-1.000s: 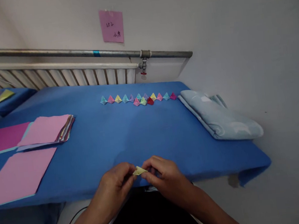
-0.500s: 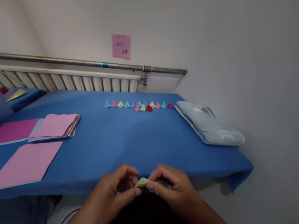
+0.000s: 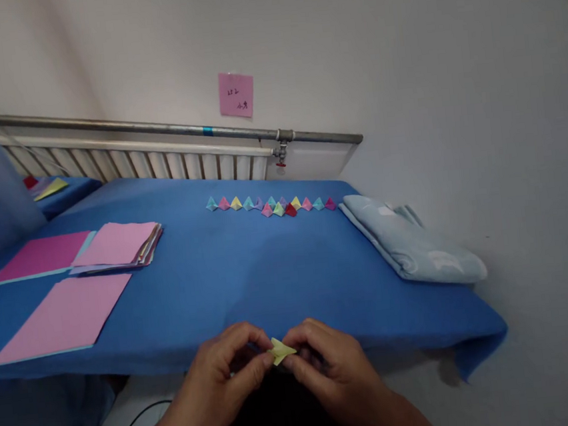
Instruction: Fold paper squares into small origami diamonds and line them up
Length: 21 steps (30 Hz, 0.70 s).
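Note:
A small folded yellow paper piece (image 3: 280, 351) is pinched between both of my hands, just in front of the near edge of the blue table (image 3: 249, 270). My left hand (image 3: 226, 372) grips its left side with thumb and fingers closed. My right hand (image 3: 323, 363) grips its right side the same way. A row of several small folded paper shapes (image 3: 270, 205) in blue, pink, yellow, green and red lies at the far side of the table.
A stack of pink and mixed sheets (image 3: 119, 245), a magenta sheet (image 3: 42, 256) and a single pink sheet (image 3: 68, 317) lie at left. A folded pale blue cloth (image 3: 410, 244) rests at right. A radiator (image 3: 133, 164) and pipe (image 3: 170, 129) run behind; a pink note (image 3: 236, 94) hangs on the wall.
The camera view tilted and shifted slightly. Both hands keep hold of the yellow paper piece and have turned it a little between the fingers.

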Available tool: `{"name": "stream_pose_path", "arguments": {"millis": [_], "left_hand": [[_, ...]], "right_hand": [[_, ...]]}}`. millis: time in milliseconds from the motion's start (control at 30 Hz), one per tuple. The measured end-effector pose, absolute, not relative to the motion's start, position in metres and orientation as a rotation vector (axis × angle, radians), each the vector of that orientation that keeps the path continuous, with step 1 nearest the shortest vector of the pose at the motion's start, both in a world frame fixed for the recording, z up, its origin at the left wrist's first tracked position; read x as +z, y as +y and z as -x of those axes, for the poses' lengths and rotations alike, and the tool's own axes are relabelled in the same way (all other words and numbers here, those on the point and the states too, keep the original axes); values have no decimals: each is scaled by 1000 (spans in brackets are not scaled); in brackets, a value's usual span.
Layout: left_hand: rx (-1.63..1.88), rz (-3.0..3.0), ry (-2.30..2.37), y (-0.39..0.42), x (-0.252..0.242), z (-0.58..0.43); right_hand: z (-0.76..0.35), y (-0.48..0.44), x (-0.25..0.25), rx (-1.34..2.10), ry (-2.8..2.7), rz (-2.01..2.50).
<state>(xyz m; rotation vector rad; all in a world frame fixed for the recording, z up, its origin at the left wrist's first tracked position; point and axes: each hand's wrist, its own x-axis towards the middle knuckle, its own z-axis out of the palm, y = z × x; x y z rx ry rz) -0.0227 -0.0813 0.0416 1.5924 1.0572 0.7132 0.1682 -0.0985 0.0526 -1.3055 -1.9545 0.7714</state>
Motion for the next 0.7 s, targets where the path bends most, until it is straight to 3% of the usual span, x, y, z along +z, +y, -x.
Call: {"name": "stream_pose_path", "arguments": {"millis": [700], "left_hand": [[734,-1761,1148,-76,33,18]], "right_hand": [[-161,-86,39,608,-2079,1055]]}}
